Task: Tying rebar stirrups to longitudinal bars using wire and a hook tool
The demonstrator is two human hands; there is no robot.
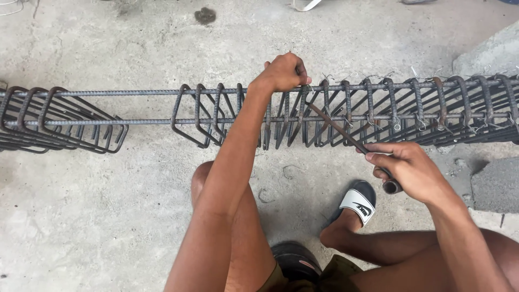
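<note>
Fingers of both hands are closed on steel: a rusty rebar cage is steadied and a hooked tying tool is worked at it.

The left hand (281, 73) is wrapped around the top ribbed bar of the long rusty steel rebar cage (346, 111), apparently to steady it at a stirrup. A thin dark metal hook tool with a tubular handle (351, 141) is gripped by the right hand (408, 170), its tip angled up to the same joint. Bunched untied stirrups (59, 119) are seen leftward, wire-tied ones rightward. The cage is laid across a stained grey concrete floor (108, 216), beside a grey concrete block (494, 184).
</note>
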